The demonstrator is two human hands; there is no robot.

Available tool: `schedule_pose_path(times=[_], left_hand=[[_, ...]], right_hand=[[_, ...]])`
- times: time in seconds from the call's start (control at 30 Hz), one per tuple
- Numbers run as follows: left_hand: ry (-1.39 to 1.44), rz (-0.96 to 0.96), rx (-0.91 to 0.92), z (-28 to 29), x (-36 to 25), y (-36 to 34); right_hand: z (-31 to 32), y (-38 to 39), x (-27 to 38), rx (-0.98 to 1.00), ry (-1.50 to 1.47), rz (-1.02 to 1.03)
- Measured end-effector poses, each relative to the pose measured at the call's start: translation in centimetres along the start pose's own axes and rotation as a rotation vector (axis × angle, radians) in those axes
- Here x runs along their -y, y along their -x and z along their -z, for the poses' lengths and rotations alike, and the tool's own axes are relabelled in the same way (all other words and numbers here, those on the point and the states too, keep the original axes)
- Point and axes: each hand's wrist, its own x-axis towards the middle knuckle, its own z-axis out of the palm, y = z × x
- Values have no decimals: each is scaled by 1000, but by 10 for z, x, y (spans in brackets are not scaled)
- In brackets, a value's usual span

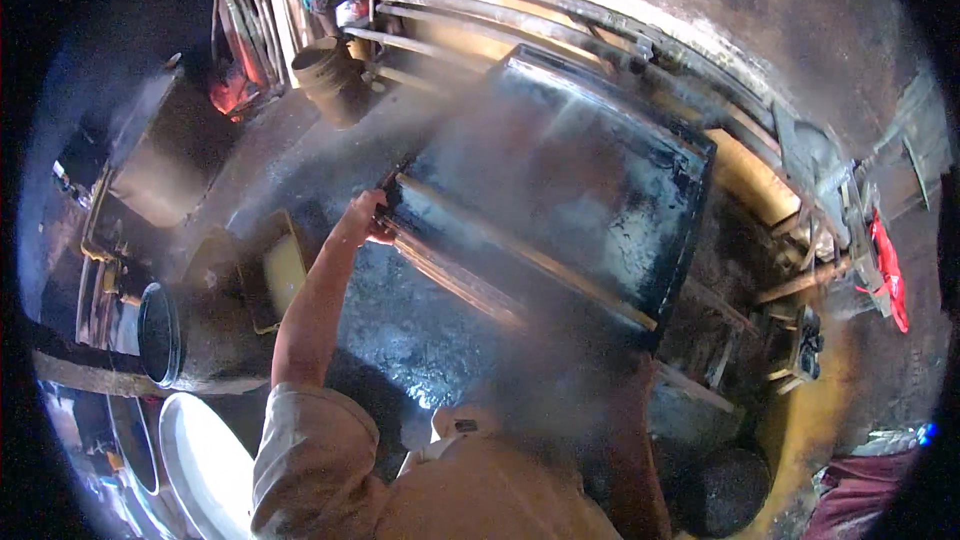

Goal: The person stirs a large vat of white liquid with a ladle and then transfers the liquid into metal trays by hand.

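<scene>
A large, dark rectangular tray (560, 155) fills the middle, its surface partly veiled by haze. Across its near part lies a long wooden slat (530, 252). Closer to me, a paler wooden edge (455, 278) runs roughly parallel to the slat. My left hand (366, 218) is closed round the left end of that edge, at the tray's near left corner. By the near right corner is my right hand (643, 374), dim and blurred; its fingers are hidden.
Long poles (480, 2) run along the far wall. A brown bucket (330, 80) stands far left. At left are a yellowish rectangular container (262, 285), a dark round drum (160, 335) and a white basin (205, 465). A dark round vessel (735, 488) sits near right.
</scene>
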Motion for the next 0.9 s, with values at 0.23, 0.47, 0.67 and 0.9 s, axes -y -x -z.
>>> schedule_pose_path(times=[0.23, 0.47, 0.67, 0.9], left_hand=[[93, 6, 53, -20, -9, 16], [249, 32, -71, -24, 7, 19], [147, -92, -265, -115, 62, 76], [359, -78, -213, -404, 172, 202]], right_hand=[[-23, 26, 21, 116, -55, -6], [-14, 42, 38, 125, 129, 204], [78, 22, 55, 404, 295, -34], [284, 23, 65, 243, -40, 93]])
